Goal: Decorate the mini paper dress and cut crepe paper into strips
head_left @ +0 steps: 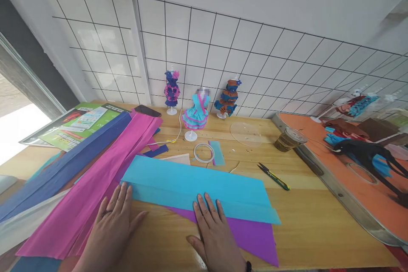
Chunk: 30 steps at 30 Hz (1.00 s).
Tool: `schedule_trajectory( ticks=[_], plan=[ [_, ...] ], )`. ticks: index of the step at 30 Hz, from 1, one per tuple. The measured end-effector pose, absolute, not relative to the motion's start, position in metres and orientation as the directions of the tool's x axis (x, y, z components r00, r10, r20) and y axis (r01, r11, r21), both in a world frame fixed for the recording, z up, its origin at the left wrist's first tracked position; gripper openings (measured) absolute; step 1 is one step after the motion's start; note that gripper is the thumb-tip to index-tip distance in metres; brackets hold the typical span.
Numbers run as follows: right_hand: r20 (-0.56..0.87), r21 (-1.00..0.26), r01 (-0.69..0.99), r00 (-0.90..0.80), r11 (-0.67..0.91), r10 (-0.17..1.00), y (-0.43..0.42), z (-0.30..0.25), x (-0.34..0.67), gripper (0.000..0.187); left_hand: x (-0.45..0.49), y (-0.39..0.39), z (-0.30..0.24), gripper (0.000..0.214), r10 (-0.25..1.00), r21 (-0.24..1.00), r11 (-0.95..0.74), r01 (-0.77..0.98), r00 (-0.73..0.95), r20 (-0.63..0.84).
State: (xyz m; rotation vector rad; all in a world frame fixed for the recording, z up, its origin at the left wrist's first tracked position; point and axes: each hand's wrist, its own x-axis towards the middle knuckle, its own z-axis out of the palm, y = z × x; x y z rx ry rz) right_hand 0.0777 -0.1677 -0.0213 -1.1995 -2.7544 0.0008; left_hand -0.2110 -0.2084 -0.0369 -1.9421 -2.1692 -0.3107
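Note:
A folded sheet of light blue paper [197, 185] lies across the wooden table [318, 229], over a purple sheet [251, 236]. My left hand [111, 225] lies flat with fingers spread, its fingertips at the blue sheet's left near edge and its palm partly on the pink paper [95, 195]. My right hand [213, 231] is also flat and open, fingertips pressing the blue sheet's near edge, palm over the purple sheet. Neither hand holds anything.
Dark blue paper [63, 168] lies left of the pink. Three small paper-dressed mannequins [195, 114] stand by the tiled wall. A tape ring [204, 153], small scissors [274, 176], a cup [288, 140] and an orange tray [366, 195] with a black horse figure sit to the right.

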Motion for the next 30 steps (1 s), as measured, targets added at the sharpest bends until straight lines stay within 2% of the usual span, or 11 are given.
schedule_trajectory(
  ticks=[3, 5, 9, 11, 19, 26, 30],
  plan=[
    [0.126, -0.062, 0.728, -0.673, 0.683, 0.729, -0.168, -0.022, 0.078, 0.062, -0.2, -0.204, -0.031, 0.096, 0.927, 0.005, 0.194, 0.981, -0.185, 0.326],
    [0.129, -0.073, 0.725, -0.674, 0.685, 0.727, -0.168, -0.022, 0.078, 0.063, -0.186, -0.198, -0.03, 0.091, 0.919, 0.012, 0.163, 0.987, -0.156, 0.362],
    [0.12, -0.102, 0.728, -0.668, 0.678, 0.735, -0.168, -0.018, 0.078, 0.064, -0.153, -0.185, -0.038, 0.071, 0.896, -0.014, -0.162, 0.987, 0.154, 0.417],
    [0.104, -0.118, 0.727, -0.668, 0.677, 0.736, -0.168, -0.015, 0.078, 0.064, -0.143, -0.181, -0.044, 0.071, 0.869, -0.038, -0.24, 0.97, 0.232, 0.437],
    [0.089, -0.1, 0.738, -0.662, 0.668, 0.744, -0.168, -0.017, 0.105, 0.066, -0.143, -0.178, -0.046, 0.072, 0.84, -0.064, -0.288, 0.955, 0.284, 0.462],
    [0.161, 0.033, 0.859, -0.509, 0.511, 0.846, -0.176, -0.026, 0.177, 0.064, -0.143, -0.177, -0.049, 0.076, 0.836, -0.066, -0.299, 0.952, 0.295, 0.463],
    [0.15, 0.031, 0.92, -0.39, 0.39, 0.908, -0.181, -0.031, 0.219, 0.064, -0.142, -0.178, -0.05, 0.074, 0.841, -0.054, -0.296, 0.954, 0.287, 0.459]
  ],
)
